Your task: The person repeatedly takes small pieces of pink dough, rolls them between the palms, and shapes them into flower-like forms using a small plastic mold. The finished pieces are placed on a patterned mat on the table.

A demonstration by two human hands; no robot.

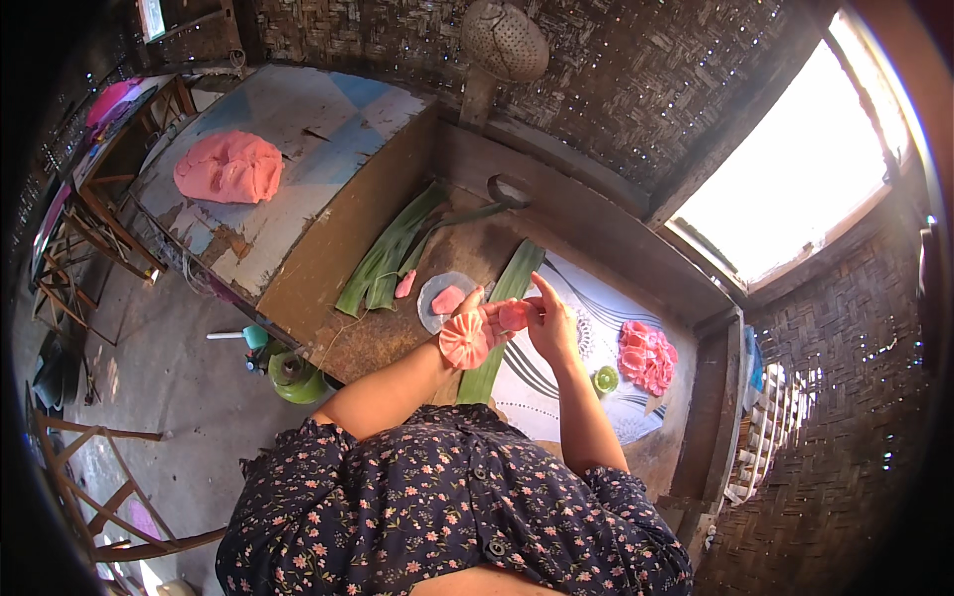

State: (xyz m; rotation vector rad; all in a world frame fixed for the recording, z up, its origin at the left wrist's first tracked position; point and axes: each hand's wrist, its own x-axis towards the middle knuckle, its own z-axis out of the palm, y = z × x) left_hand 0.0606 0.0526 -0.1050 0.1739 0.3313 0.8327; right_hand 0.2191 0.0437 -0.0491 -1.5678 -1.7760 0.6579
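Note:
A small flat round of pink dough (513,316) is between my two hands in front of my chest. My left hand (487,316) is turned palm up, with the round resting against its fingers. My right hand (552,323) grips the round's right side with thumb and fingers, its index finger raised. A pleated pink scrunchie (463,341) circles my left wrist. Just beyond my left hand, a lump of pink dough (448,300) lies on a clear round plate (429,311). To the right, a pile of thin pink pieces (648,356) sits on a white patterned sheet (542,387).
Long green leaves (393,248) and a small pink piece (405,284) lie left of the plate; a leaf strip (512,283) runs beneath my hands. A little green round object (605,378) is near my right forearm. A big pink dough mass (229,167) rests on the raised cabinet (328,149).

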